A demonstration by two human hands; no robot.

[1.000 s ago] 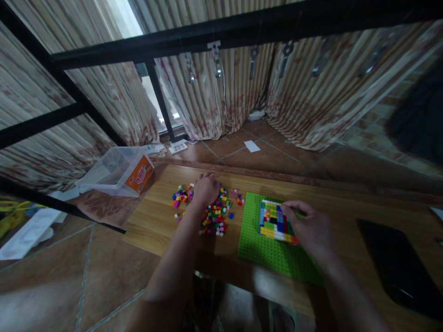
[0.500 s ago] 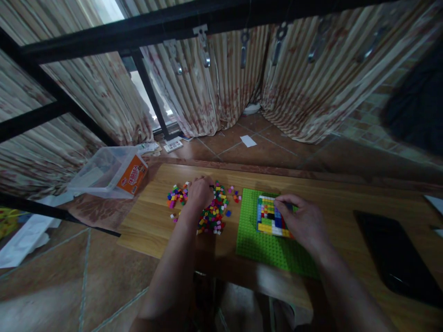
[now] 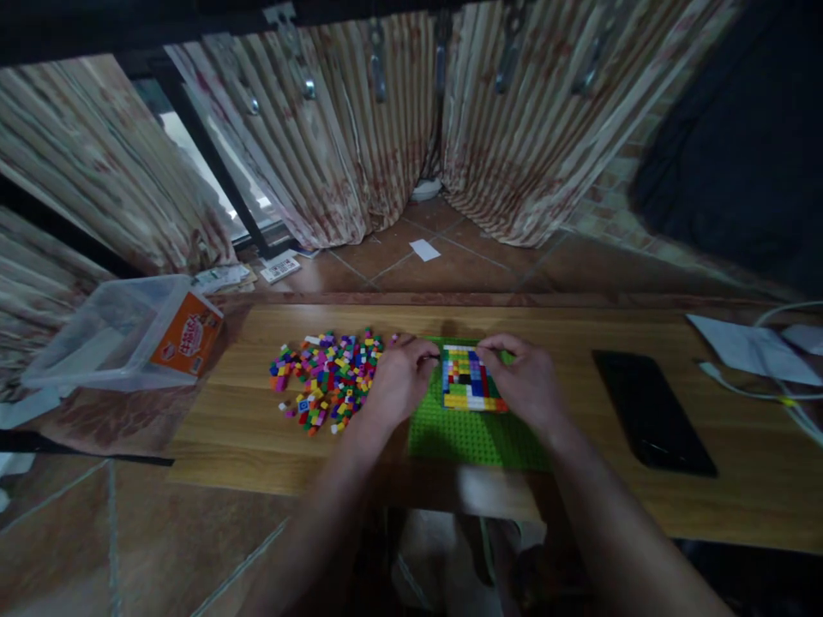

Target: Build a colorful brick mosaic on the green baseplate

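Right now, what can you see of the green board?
The green board is a flat, studded, plastic-looking sheet lying on the wooden table, right of the loose blocks. A patch of coloured blocks sits on it. The left hand and right hand partly hide it; whether either touches it is unclear.
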